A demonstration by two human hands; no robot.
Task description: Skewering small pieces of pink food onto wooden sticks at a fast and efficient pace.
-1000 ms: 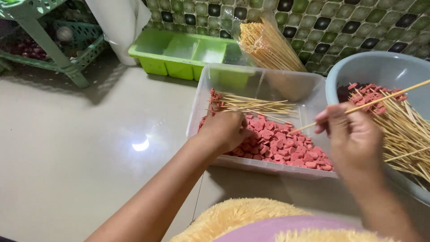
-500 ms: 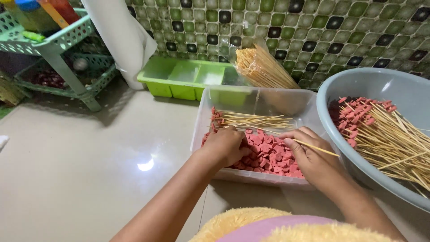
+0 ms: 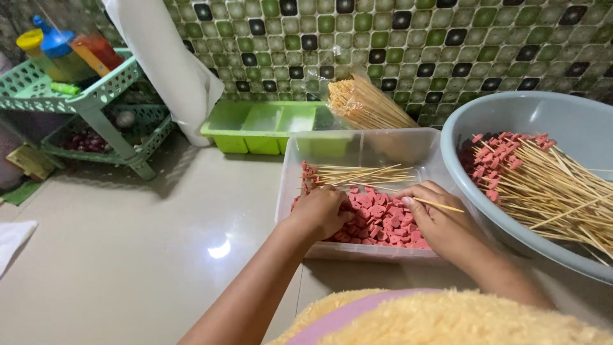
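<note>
While both hands crowd the clear tub, floor lies open.

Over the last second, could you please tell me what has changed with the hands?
The right hand came from over the grey basin down into the clear tub, holding one bamboo skewer. The left hand stayed on the pink sausage slices.
</note>
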